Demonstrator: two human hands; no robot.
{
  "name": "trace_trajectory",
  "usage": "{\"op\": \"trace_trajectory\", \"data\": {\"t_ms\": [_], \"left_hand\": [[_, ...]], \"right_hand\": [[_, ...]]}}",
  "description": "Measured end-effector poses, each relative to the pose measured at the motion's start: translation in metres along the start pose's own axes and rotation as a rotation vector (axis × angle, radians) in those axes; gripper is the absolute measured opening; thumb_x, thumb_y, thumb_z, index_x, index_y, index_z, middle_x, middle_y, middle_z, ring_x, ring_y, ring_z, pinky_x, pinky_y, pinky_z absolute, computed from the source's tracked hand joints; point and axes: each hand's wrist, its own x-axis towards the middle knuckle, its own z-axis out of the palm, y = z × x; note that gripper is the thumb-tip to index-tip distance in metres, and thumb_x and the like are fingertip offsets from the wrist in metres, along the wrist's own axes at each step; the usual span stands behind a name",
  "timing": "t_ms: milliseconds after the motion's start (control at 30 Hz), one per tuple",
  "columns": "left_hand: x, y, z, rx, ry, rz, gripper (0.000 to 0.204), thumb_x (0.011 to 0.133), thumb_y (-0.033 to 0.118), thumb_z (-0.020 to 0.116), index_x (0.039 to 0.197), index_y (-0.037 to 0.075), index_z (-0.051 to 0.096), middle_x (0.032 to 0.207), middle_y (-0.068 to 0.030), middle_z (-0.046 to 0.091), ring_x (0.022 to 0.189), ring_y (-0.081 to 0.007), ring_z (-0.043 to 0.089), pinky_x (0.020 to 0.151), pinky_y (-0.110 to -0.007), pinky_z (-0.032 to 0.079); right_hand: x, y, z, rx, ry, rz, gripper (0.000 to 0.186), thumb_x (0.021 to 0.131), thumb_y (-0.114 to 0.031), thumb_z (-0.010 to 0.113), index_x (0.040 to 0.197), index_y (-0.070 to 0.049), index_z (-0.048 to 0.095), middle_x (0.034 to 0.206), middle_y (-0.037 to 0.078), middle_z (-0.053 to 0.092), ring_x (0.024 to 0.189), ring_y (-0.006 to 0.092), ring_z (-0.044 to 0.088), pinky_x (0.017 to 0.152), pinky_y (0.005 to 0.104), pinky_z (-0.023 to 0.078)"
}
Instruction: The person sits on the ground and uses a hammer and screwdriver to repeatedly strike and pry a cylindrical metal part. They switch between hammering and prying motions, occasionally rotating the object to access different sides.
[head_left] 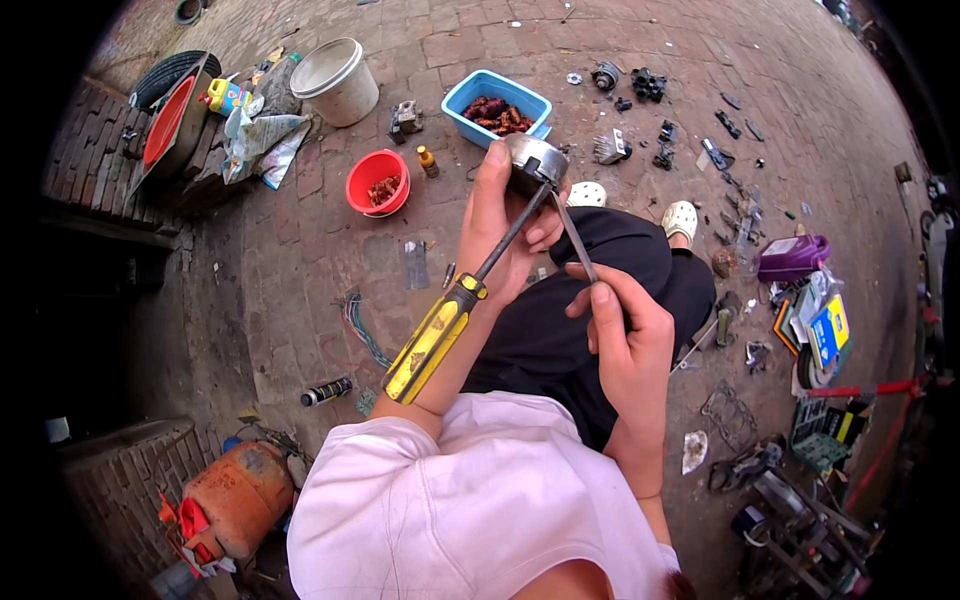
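My left hand (pixel 490 225) is closed around a round silver metal part (pixel 538 160), shaped like a short cup. A screwdriver (pixel 432 338) with a yellow and black handle slants across my left wrist, its tip at the rim of the part. Whether my fingers also press on its shaft is hidden. My right hand (pixel 635 335) pinches a thin, flat metal strip (pixel 574 237), whose far end meets the part beside the screwdriver tip. What exactly the tips touch is too small to tell.
Beyond my hands stand a blue basin (pixel 543 101) and a red bucket (pixel 398 197), both holding reddish-brown pieces. A white bucket (pixel 350 95) and a small bottle (pixel 428 161) are nearby. Loose metal parts (pixel 648 85), a purple container (pixel 793 258) and an orange-brown tank (pixel 238 495) lie around me.
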Motion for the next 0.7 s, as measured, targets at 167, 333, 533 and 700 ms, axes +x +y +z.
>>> {"op": "trace_trajectory", "data": {"t_ms": [167,333,533,700], "left_hand": [[-0.003,0.003,0.006,0.103,0.027,0.113,0.046,0.097,0.052,0.036,0.105,0.008,0.050,0.083,-0.0096,0.054,0.051,-0.0051,0.038,0.044,-0.019,0.030],[-0.003,0.004,0.010,0.123,0.112,0.185,0.040,0.093,0.046,0.043,0.107,0.009,0.049,0.083,-0.0117,0.055,0.054,-0.0064,0.041,0.046,-0.019,0.033],[-0.004,0.009,0.004,0.216,0.058,0.226,0.041,0.088,0.044,0.048,0.107,0.008,0.049,0.086,-0.0125,0.055,0.062,-0.0091,0.048,0.048,-0.020,0.037],[-0.005,0.008,0.011,0.258,0.122,0.276,0.045,0.084,0.046,0.052,0.107,0.007,0.048,0.087,-0.0127,0.055,0.066,-0.0114,0.053,0.051,-0.021,0.040]], "right_hand": [[-0.001,0.000,0.000,-0.016,-0.003,-0.001,0.019,0.092,-0.004,0.054,0.105,0.003,0.066,0.075,0.010,0.066,0.067,0.0118,0.062,0.060,0.0241,0.047],[-0.005,0.000,0.000,-0.032,-0.012,0.000,0.019,0.092,-0.004,0.055,0.105,0.004,0.065,0.078,0.011,0.066,0.067,0.0127,0.064,0.060,0.0248,0.049],[-0.007,-0.004,-0.001,-0.033,-0.005,-0.020,0.018,0.091,-0.003,0.055,0.105,0.005,0.065,0.085,0.013,0.067,0.069,0.0145,0.066,0.061,0.0250,0.050],[-0.008,-0.007,0.000,-0.112,0.030,-0.072,0.016,0.091,-0.002,0.057,0.103,0.005,0.065,0.081,0.011,0.065,0.067,0.0144,0.064,0.059,0.0248,0.049]]}}
